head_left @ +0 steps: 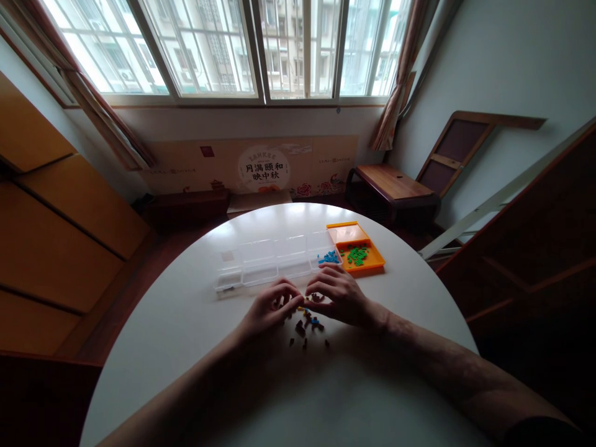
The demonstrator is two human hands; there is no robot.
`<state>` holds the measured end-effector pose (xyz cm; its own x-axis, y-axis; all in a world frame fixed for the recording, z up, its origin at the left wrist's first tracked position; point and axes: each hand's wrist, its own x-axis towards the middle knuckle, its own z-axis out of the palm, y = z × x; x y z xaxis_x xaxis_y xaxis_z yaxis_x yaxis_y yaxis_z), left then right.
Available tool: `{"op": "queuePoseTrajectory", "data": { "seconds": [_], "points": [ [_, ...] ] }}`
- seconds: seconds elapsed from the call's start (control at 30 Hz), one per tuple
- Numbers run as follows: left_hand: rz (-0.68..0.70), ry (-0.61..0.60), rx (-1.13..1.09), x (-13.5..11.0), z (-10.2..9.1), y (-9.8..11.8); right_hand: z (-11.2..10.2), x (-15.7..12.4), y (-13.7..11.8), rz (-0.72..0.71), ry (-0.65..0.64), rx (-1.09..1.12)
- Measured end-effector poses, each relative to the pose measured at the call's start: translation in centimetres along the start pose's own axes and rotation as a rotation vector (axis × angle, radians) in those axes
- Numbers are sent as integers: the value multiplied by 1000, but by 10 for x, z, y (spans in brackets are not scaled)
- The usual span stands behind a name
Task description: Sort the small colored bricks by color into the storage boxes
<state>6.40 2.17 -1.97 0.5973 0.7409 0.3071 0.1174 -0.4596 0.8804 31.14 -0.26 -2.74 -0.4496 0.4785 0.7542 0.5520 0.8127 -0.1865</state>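
Observation:
My left hand (pixel 271 305) and my right hand (pixel 339 297) meet over a small heap of building-block pieces (pixel 302 327) on the white table. Their fingers are curled and the fingertips nearly touch. Thumb and forefinger of my left hand are pressed together; whatever lies between them is too small to make out. The fingers of my right hand bend in towards the same spot, and their tips are partly hidden. Dark brown, blue and yellow bits lie beneath and in front of the hands.
Behind the hands, a clear divided box (pixel 259 273) holds blue pieces (pixel 329 257) in its right compartment. An orange tray (pixel 378 261) with green pieces (pixel 357 255) adjoins it. The round white table (pixel 186 316) has a curved edge. A wooden stool (pixel 393 181) stands beyond it.

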Motion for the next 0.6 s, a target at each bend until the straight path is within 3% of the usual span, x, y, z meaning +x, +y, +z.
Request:
{"op": "queuePoseTrajectory", "data": {
  "seconds": [0.43,0.6],
  "points": [
    [30,29,29,-1,-2,-2,0,0,0,-5,24,57],
    [146,57,237,-4,-7,-2,-4,-4,9,46,40,45]
  ]
}}
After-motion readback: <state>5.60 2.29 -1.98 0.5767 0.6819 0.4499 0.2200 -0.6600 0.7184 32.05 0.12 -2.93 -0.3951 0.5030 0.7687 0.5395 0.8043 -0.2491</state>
